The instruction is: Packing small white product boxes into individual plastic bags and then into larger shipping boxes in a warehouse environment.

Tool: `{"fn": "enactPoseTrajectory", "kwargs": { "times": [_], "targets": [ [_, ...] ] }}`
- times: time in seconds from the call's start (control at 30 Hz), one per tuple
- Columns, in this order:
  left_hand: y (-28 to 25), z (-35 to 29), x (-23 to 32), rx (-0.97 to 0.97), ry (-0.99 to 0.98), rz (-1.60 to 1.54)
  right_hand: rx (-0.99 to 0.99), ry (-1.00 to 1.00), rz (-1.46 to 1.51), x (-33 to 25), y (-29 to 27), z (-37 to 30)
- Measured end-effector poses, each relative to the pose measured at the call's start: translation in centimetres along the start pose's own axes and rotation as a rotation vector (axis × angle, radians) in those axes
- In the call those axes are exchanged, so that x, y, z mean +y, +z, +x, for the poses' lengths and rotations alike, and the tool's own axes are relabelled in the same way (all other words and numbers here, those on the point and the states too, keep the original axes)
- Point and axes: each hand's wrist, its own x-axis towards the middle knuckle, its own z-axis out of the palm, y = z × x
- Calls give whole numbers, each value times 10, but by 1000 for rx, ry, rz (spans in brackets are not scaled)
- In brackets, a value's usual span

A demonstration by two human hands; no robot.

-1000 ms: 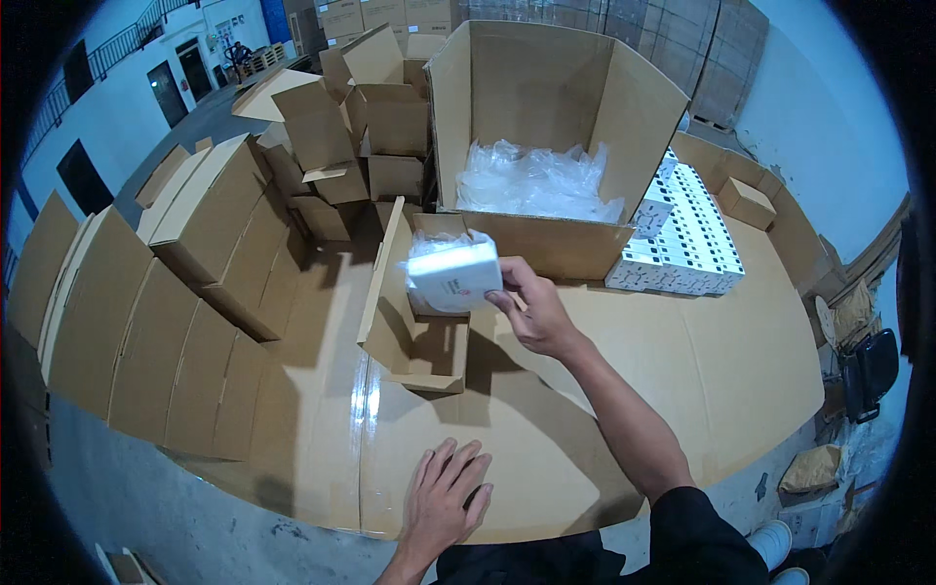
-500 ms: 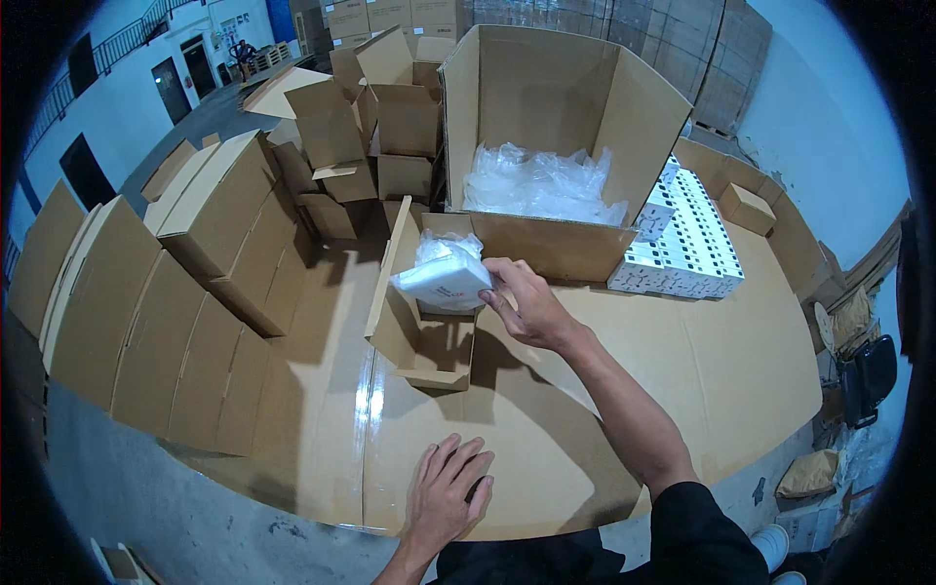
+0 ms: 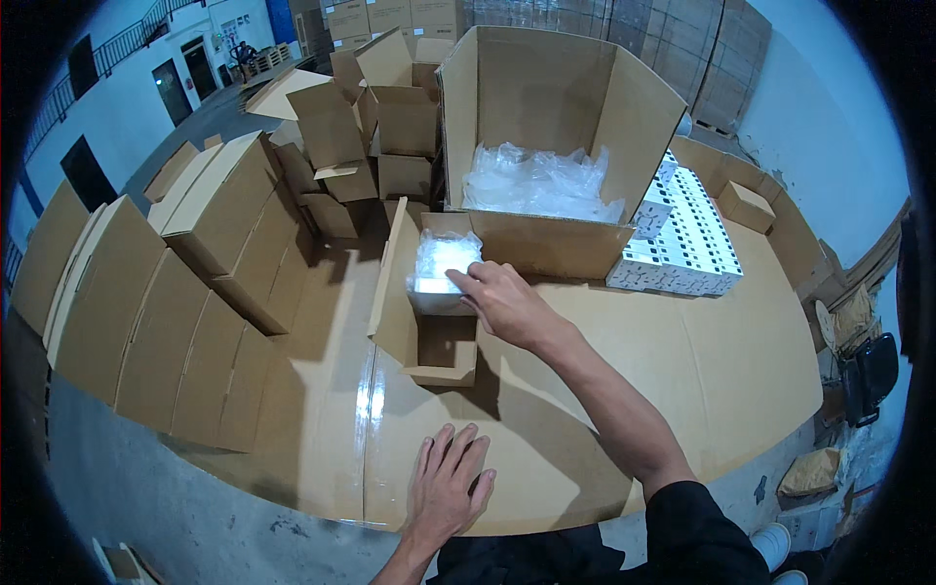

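An open narrow cardboard box stands on the cardboard-covered table, its long flap standing up on the left. In its far part sits a white packet, with clear plastic wrap showing around and behind it. My right hand reaches over the box's right edge, fingers bent and closed at the packet's right side, fingertips on its top; the thumb is hidden. The near part of the box shows bare bottom. My left hand lies flat on the table near the front edge, fingers spread, holding nothing.
A large open carton with clear plastic bags stands behind the small box. To its right are stacked white patterned boxes. Brown cartons line the left side, and open empty boxes pile up at the back.
My right hand has lowered the white packet from above the small box down into its far part, moving slightly left. My left hand has stayed nearly still.
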Motion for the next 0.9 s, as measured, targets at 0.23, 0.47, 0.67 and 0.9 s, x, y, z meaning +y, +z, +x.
{"fn": "enactPoseTrajectory", "kwargs": {
  "times": [0.23,0.47,0.67,0.9],
  "targets": [
    [3,-2,-4,3,-2,0,43,-29,-142,-4,15,2],
    [1,3,2,-28,-7,-21,103,0,-123,4,15,1],
    [20,21,5,-64,6,81,287,80,92,-1,-11,-35],
    [60,114,32,-42,176,2,400,190,141,51,-76,-109]
  ]
}}
